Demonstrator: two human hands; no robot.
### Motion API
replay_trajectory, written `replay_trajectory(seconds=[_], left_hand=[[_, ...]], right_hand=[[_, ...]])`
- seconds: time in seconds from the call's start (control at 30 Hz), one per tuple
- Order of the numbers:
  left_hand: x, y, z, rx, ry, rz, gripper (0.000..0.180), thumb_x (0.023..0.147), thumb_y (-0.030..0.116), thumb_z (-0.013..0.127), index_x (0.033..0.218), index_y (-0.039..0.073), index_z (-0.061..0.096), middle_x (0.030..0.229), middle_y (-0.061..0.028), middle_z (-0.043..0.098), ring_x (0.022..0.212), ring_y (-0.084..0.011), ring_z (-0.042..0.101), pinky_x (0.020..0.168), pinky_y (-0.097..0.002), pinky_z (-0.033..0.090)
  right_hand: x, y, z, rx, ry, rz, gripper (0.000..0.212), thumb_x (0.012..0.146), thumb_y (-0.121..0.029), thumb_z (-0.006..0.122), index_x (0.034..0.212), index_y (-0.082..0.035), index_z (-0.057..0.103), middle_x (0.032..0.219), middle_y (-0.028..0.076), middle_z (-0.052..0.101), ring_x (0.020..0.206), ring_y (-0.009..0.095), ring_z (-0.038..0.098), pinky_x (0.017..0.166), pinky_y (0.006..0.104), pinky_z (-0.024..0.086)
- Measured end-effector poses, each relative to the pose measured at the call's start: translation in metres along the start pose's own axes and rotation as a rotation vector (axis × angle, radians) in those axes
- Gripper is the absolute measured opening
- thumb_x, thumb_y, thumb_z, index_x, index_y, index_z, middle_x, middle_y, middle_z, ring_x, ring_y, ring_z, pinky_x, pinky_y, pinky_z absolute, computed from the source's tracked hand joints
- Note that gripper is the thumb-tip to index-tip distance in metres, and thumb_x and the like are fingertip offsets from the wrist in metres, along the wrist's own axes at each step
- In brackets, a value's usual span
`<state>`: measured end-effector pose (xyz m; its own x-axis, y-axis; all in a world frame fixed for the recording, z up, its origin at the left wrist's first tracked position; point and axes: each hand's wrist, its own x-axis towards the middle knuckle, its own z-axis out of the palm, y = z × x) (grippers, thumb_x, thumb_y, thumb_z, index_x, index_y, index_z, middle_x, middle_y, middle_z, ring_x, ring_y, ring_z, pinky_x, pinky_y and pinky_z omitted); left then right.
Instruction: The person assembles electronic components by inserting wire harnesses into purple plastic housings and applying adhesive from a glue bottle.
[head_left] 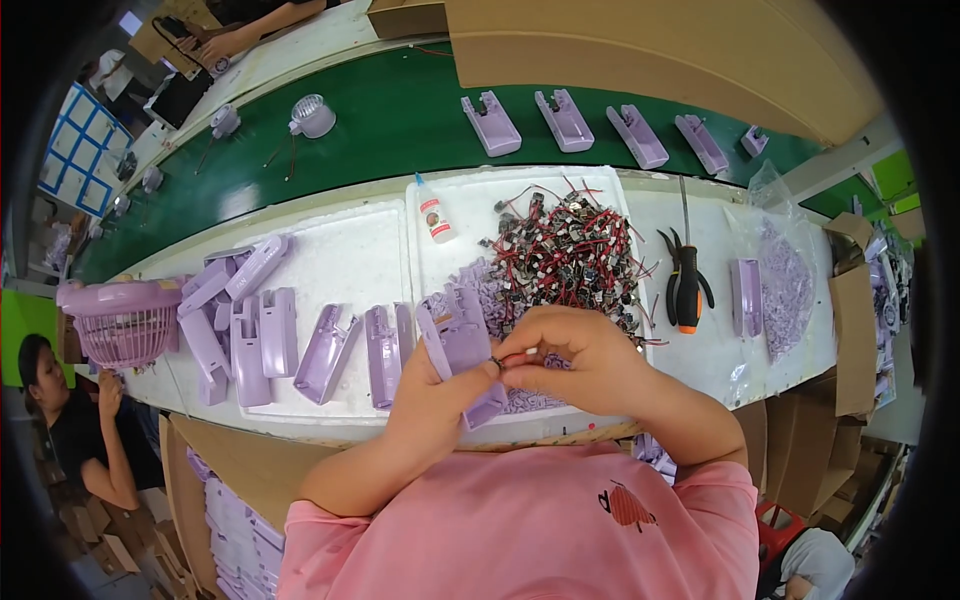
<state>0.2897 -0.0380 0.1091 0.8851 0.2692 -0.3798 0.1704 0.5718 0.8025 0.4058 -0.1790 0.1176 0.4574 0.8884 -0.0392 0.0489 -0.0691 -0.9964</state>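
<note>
Lilac plastic housing (455, 345), tilted, sits in the left hand (425, 400), which grips it by its side above the white table's near edge; the right hand (590, 365) pinches a small wired part (516, 359) at the housing's right side, fingertips close to the left thumb; just beyond lies a heap of wired parts (565, 250); more housings (262, 335) lie to the left, a screwdriver (688, 300) and pliers (672, 287) to the right.

The shirt (520, 530) is pink — red-and-black print (630, 506) at right; the sleeves (720, 490) are short.
</note>
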Motion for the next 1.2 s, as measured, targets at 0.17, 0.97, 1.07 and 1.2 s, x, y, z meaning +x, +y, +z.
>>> replay_trajectory(seconds=[0.17, 0.97, 1.07, 1.2], left_hand=[[0.004, 0.005, -0.01, -0.035, -0.16, -0.196, 0.023, 0.078, 0.0, 0.058, 0.1, -0.001, 0.055, 0.086, -0.0082, 0.062, 0.078, -0.0152, 0.059, 0.07, -0.0274, 0.047], [-0.001, 0.006, -0.025, -0.253, -0.414, -0.264, 0.039, 0.078, 0.006, 0.054, 0.116, -0.003, 0.047, 0.096, -0.0142, 0.059, 0.083, -0.0233, 0.059, 0.074, -0.0371, 0.049], [-0.002, 0.004, -0.023, -0.35, -0.409, -0.317, 0.04, 0.078, 0.008, 0.052, 0.116, -0.003, 0.046, 0.1, -0.0163, 0.058, 0.087, -0.0252, 0.059, 0.078, -0.0388, 0.049], [-0.002, 0.003, -0.026, -0.39, -0.463, -0.344, 0.043, 0.076, 0.008, 0.05, 0.117, -0.004, 0.045, 0.105, -0.018, 0.056, 0.092, -0.027, 0.059, 0.082, -0.0407, 0.049]], right_hand=[[0.001, -0.009, -0.008, -0.452, -0.103, -0.395, 0.018, 0.074, -0.004, 0.068, 0.091, -0.001, 0.063, 0.082, 0.007, 0.06, 0.074, 0.021, 0.06, 0.063, 0.0293, 0.048], [0.005, -0.027, -0.008, -0.629, 0.127, -0.661, 0.017, 0.068, 0.001, 0.068, 0.081, -0.003, 0.059, 0.078, 0.008, 0.056, 0.067, 0.024, 0.054, 0.057, 0.0339, 0.045], [0.009, -0.022, -0.005, -0.59, 0.167, -0.681, 0.019, 0.065, 0.002, 0.069, 0.08, -0.003, 0.059, 0.077, 0.008, 0.056, 0.066, 0.023, 0.053, 0.058, 0.0343, 0.045], [0.013, -0.029, 0.007, -0.665, 0.204, -0.569, 0.02, 0.065, 0.003, 0.068, 0.081, -0.004, 0.059, 0.076, 0.007, 0.056, 0.067, 0.024, 0.054, 0.058, 0.034, 0.045]])
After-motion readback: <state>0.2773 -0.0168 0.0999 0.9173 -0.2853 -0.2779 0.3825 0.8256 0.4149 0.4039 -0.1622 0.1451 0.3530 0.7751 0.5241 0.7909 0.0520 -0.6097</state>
